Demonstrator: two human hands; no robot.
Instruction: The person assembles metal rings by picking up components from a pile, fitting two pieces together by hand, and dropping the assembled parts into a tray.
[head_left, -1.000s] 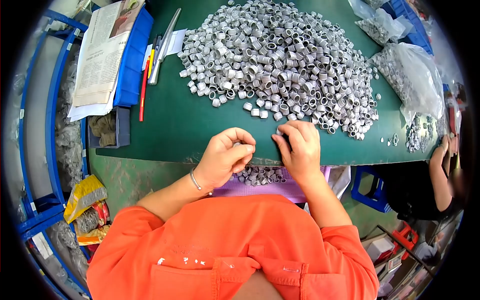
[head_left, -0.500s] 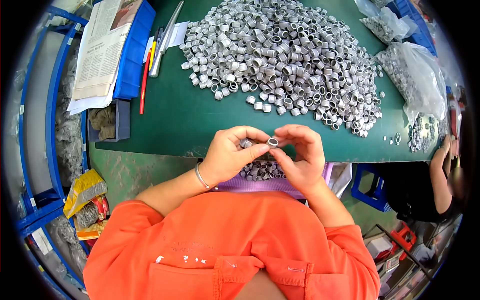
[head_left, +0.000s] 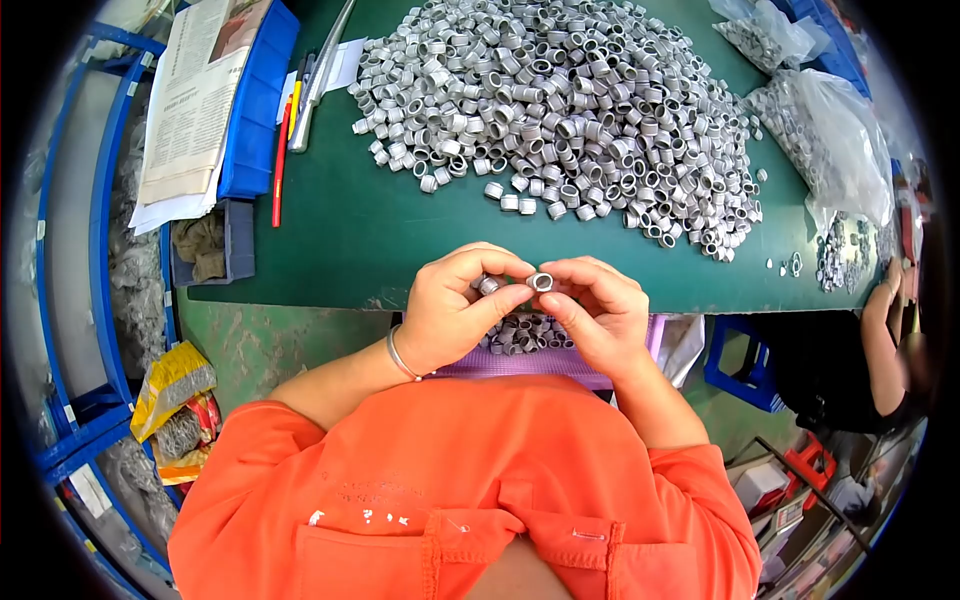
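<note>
Left hand [head_left: 446,308] and right hand [head_left: 612,318]: grip closed on one metal ring [head_left: 541,282]. Ring pile [head_left: 560,110]: on tabletop [head_left: 330,225], beyond grip.

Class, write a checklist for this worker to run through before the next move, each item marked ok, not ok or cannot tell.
1. Metal ring steadied by left hand and right hand: ok.
2. Another ring in the left hand's curled fingers: ok.
3. Purple basket below the table edge, holding rings: ok.
4. Every ring on the table within the big pile: not ok, a few lie apart.
5. Held ring free of flaws: cannot tell, too small.
</note>
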